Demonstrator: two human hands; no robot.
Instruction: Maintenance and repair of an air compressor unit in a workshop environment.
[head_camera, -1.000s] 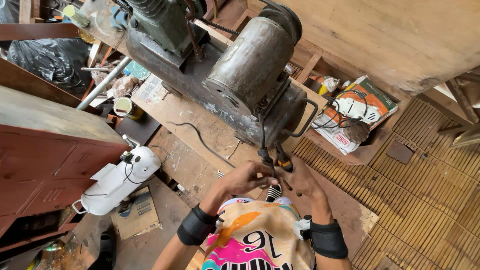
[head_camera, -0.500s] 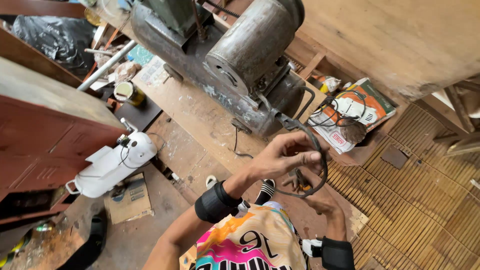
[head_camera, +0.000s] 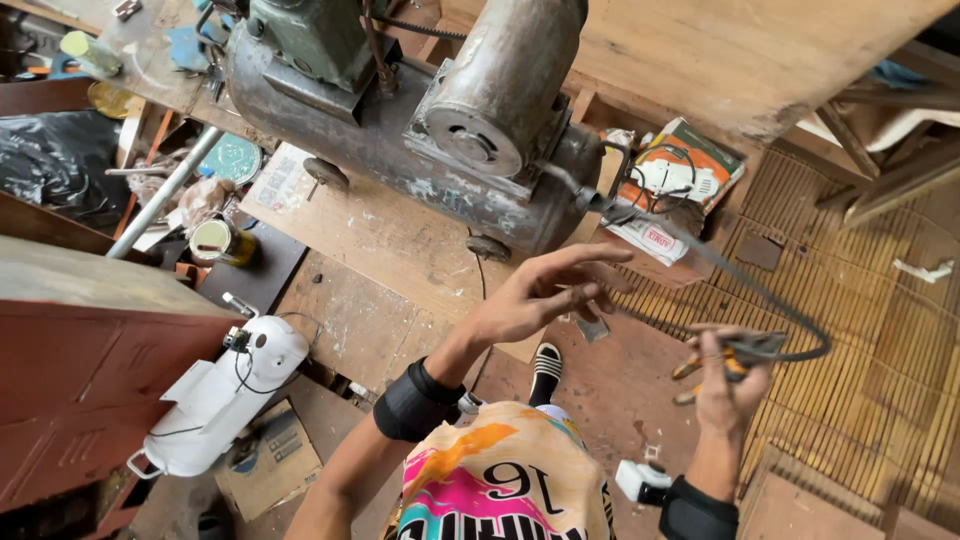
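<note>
My left hand (head_camera: 540, 292) is stretched forward with its fingers spread and holds nothing; it hovers just below the rusty grey compressor tank (head_camera: 400, 165) and its motor (head_camera: 500, 90). Farther right and lower, my right hand (head_camera: 728, 390) grips orange-handled pliers (head_camera: 712, 363) together with the end of a dark cable (head_camera: 760, 292). This cable runs from the tank's right end, arcs out over the floor and curls back into my right hand. Both wrists wear black bands. A colourful shirt fills the bottom middle.
A white plastic appliance (head_camera: 230, 390) with loose wires lies beside a red metal cabinet (head_camera: 90, 370). A cardboard box (head_camera: 272, 460), a tin can (head_camera: 218, 240), a printed carton (head_camera: 678, 185), a slatted bamboo floor (head_camera: 880, 340) and a wooden board (head_camera: 380, 240) surround the compressor.
My left hand has let go of the looped cable and opened out. My right hand has swung right with the pliers, and the cable loop has stretched into a long arc.
</note>
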